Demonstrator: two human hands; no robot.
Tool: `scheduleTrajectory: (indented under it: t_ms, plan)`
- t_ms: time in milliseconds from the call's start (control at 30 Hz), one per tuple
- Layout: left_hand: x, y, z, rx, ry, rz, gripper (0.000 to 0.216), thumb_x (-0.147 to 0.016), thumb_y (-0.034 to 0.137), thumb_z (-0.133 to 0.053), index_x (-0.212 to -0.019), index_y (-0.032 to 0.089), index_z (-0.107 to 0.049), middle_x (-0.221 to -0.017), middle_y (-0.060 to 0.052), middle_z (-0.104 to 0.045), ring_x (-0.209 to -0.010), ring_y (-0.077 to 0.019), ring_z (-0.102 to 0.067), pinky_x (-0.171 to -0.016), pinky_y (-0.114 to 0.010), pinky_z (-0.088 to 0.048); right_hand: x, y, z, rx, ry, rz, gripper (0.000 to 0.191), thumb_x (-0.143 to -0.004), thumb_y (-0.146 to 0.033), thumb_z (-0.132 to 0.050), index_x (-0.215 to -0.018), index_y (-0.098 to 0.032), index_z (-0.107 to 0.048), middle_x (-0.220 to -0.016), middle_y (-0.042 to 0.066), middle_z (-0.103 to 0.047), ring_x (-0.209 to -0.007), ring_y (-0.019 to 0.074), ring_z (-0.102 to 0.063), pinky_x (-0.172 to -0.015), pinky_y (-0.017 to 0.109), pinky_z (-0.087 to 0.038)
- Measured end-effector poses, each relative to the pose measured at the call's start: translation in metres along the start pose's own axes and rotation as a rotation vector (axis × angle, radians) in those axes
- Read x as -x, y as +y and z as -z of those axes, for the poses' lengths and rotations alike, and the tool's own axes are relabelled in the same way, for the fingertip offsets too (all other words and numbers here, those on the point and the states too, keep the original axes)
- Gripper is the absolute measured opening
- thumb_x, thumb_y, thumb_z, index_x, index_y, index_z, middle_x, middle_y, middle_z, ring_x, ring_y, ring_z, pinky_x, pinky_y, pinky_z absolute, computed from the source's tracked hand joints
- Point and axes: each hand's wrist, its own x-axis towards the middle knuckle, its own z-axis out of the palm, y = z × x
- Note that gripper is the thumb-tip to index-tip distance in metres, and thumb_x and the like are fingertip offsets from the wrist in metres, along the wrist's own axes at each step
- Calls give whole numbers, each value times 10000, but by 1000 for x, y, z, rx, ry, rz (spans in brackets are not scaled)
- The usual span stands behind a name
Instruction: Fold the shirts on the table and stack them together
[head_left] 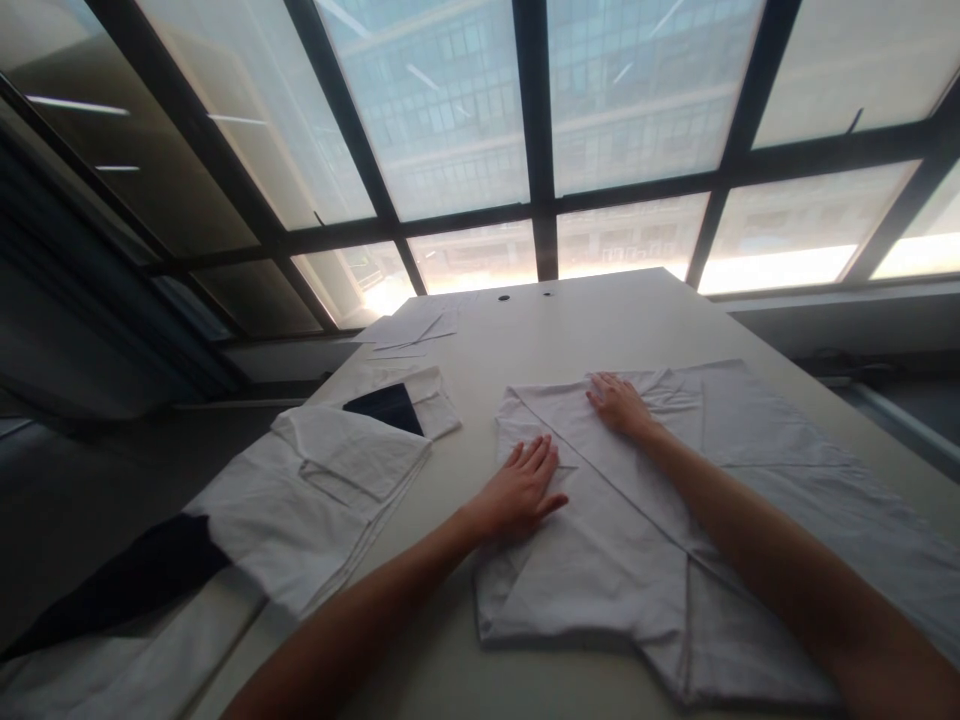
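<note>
A white shirt (pixel 600 560) lies flat on the pale table (pixel 600 320), partly folded, with a sleeve laid diagonally across it. My left hand (pixel 525 485) rests flat on the shirt's left part, fingers stretched out and pointing away from me. My right hand (pixel 619 400) presses flat on the folded sleeve near the shirt's far edge, fingers spread. Neither hand holds anything.
A pile of white garments (pixel 322 490) with dark navy parts (pixel 386 408) lies at the left and hangs over the table's left edge. Sheets of paper (pixel 416 328) lie at the far left corner. Large windows with dark frames (pixel 536 130) stand behind the table.
</note>
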Motion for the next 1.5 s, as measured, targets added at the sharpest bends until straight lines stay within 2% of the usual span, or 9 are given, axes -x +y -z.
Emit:
scheduleTrajectory:
  t_ms: [133,267,400,533,667,833,1300,1500]
  plan:
    - [-11,-16,-7,-20,92,158,775,-1042,601,-152,-1566,38,-250,-1636,-202,-189,-1534,-279,-105,-1237,-459,-141,0,0,1,-1,-19,-4,537,-1025,-422,-349,-1474,-147,-451,-1531,160,-454,-1422,265,-381,-1159,452,-275]
    - [-16,-34,-13,-35,66,286,786,-1036,609,-185,-1558,29,-273,-1628,-212,-205,-1528,-309,-138,-1222,-505,-183,0,-2,4,5,-33,-5,534,-1029,-413,-345,-1482,-147,-435,-1531,162,-452,-1420,257,-379,-1162,435,-264]
    - [-15,-38,-13,-61,80,339,749,-1041,593,-151,-1558,70,-297,-1633,-176,-228,-1528,-291,-156,-1226,-513,-166,1,-2,6,2,-31,-4,520,-1030,-401,-346,-1475,-149,-441,-1531,162,-452,-1421,252,-373,-1168,429,-249]
    - [-10,-30,-9,-91,114,232,720,-1051,568,-111,-1551,94,-319,-1629,-162,-252,-1531,-263,-153,-1240,-493,-111,0,-2,5,-13,-20,5,523,-1024,-400,-360,-1464,-132,-455,-1523,164,-461,-1413,259,-382,-1170,429,-254]
    - [-4,-21,-8,-98,39,121,797,-1030,630,-149,-1574,55,-238,-1639,-188,-184,-1535,-279,-113,-1233,-472,-139,0,-3,6,-17,-30,0,513,-1026,-398,-353,-1462,-151,-458,-1529,157,-456,-1420,260,-373,-1173,445,-250]
    - [-5,-18,-7,-120,-8,139,843,-1017,654,-167,-1578,26,-196,-1640,-212,-149,-1535,-305,-87,-1224,-478,-137,1,-4,8,-29,-35,-7,500,-1033,-399,-353,-1457,-159,-466,-1525,153,-460,-1428,261,-362,-1172,431,-251]
    - [-7,-19,-7,-129,5,151,854,-1018,643,-170,-1565,-11,-221,-1628,-232,-164,-1531,-318,-92,-1225,-496,-155,-1,-5,8,-35,-51,-27,544,-1035,-429,-344,-1494,-147,-418,-1562,154,-412,-1444,269,-339,-1182,442,-232]
    - [-8,-23,-11,-114,28,152,854,-1009,656,-184,-1567,11,-235,-1627,-232,-183,-1532,-312,-100,-1225,-484,-148,-2,-5,10,-41,-47,-31,535,-1035,-425,-335,-1490,-160,-430,-1569,137,-406,-1449,249,-330,-1190,414,-215]
